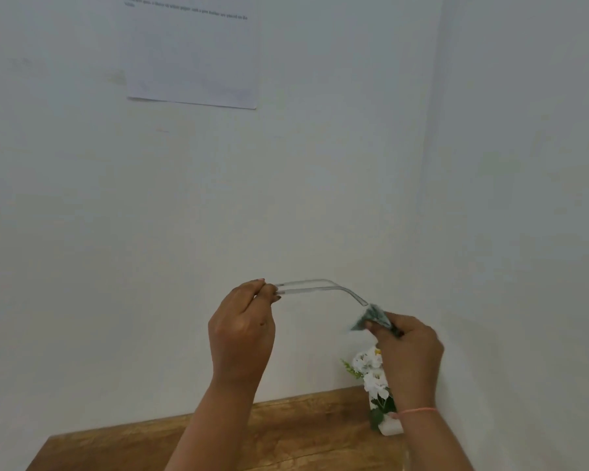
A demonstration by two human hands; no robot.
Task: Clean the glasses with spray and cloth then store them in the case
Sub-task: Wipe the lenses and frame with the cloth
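My left hand point(242, 321) is raised in front of the wall point(82, 198), its back to the camera. Its fingertips are curled in a pinch on one end of the glasses point(313, 287). The two clear arms of the frame run out side by side to the right and bend down at their tips. The lenses are hidden behind my left hand, so I cannot make them out.

My right hand point(408, 348) sits a little lower, fingers closed round a bunched grey-green cloth point(371, 319). The cloth touches the bent tips of the frame arms, though blur keeps me from telling whether it wraps them. A thin pink band point(417, 410) circles that wrist.

The glasses are held in the air, well above the wooden table point(286, 433) at the bottom of the view. White flowers point(371, 372) in a small white pot point(390, 428) stand at the table's far right corner against the wall, and my right wrist and forearm cover part of them. A printed sheet of paper point(191, 56) hangs high on the wall, its text too small to read.
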